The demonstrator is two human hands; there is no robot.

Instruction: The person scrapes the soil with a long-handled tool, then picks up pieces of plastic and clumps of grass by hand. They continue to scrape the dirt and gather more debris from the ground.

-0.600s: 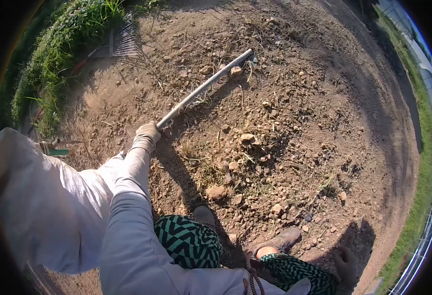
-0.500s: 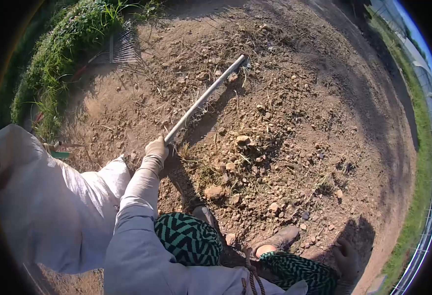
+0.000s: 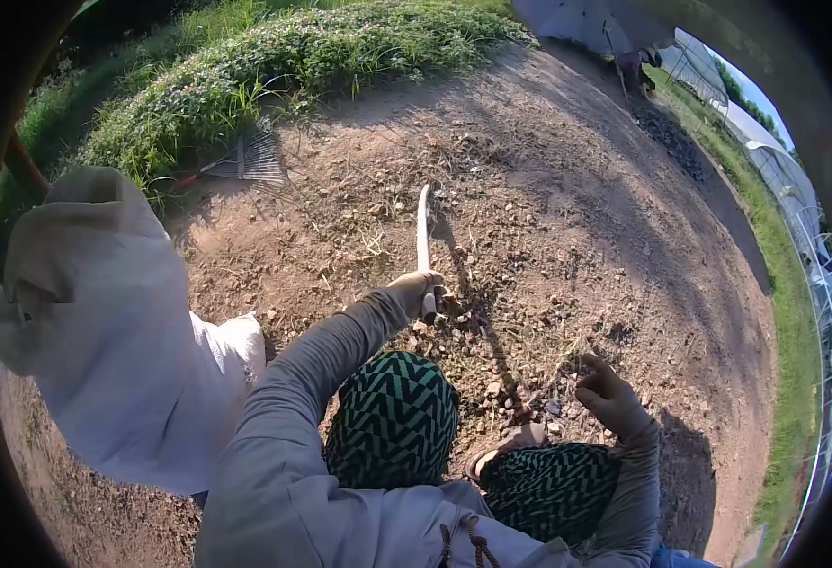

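Note:
My left hand (image 3: pixel 416 292), in a pale glove, is wrapped round a long pale pole (image 3: pixel 423 227). The pole's near end shows just below the fist, and its far end reaches out over the stony soil (image 3: pixel 548 265). Whether a tool head sits on the pole cannot be made out. My right hand (image 3: pixel 613 398) is raised above the ground beside my right knee, fingers partly bent and apart, with nothing visible in it. Both my knees, in green and black zigzag trousers (image 3: pixel 392 417), are bent under me.
Close on my left is a person in white clothing (image 3: pixel 132 312). A fan rake (image 3: pixel 245 161) lies at the edge of the green plants (image 3: pixel 321 47). Farther off, another person (image 3: pixel 635 71) crouches near an umbrella (image 3: pixel 586 21). Grass and greenhouses (image 3: pixel 766 151) line the right.
My left hand has moved right, and the pole now points more straight ahead. My right hand has risen from low beside my knee. The view has tipped up, showing more plants and the distant person.

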